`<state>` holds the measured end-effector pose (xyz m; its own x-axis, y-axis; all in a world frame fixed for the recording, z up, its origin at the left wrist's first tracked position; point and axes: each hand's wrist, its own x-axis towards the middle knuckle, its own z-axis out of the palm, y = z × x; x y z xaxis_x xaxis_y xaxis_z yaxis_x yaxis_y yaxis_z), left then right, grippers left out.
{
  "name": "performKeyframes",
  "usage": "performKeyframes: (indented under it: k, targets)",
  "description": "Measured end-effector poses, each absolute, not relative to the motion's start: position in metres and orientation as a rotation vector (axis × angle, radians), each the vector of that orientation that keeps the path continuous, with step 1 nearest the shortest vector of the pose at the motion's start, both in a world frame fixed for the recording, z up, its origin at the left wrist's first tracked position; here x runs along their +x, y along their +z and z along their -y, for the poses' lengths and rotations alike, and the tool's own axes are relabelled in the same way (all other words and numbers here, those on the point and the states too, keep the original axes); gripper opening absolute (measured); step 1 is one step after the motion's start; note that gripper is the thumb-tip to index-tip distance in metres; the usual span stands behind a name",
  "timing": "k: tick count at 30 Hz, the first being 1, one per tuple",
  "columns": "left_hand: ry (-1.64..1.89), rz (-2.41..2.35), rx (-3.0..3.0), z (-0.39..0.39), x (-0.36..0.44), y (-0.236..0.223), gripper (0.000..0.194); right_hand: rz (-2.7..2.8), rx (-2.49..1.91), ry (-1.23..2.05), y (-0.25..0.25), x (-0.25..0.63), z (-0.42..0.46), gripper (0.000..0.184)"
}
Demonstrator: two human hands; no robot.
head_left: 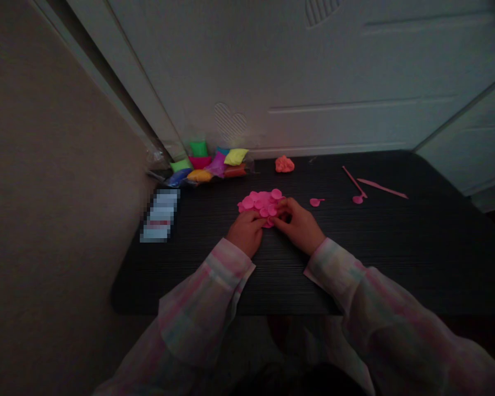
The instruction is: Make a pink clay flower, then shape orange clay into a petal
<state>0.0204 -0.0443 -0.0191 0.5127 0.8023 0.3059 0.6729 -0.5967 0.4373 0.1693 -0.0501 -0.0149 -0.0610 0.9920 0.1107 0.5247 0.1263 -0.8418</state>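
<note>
A bright pink modelling clay piece, covered with several small round flat discs, lies on the dark table. Against its front left edge is my left hand, fingers closed together at the clay; their tips are partly hidden. My right hand is at the clay's right side, thumb and index finger pinched on its front edge by a small disc. To the right lies a small pink clay bit with a thin tail.
Colourful clay packets lie at the back left, near a pixelated phone-like object. An orange clay lump sits at the back. Pink modelling tools rest on the right. A white panelled door stands behind the black table.
</note>
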Motion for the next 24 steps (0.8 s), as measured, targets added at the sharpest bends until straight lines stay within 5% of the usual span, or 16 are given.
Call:
performKeyframes:
  k: [24]
  targets:
    - [0.795, -1.252, 2.453, 0.0451, 0.0153, -0.0219, 0.029, 1.665, -1.445, 0.825, -0.0134, 0.1703, 0.0495, 0.024]
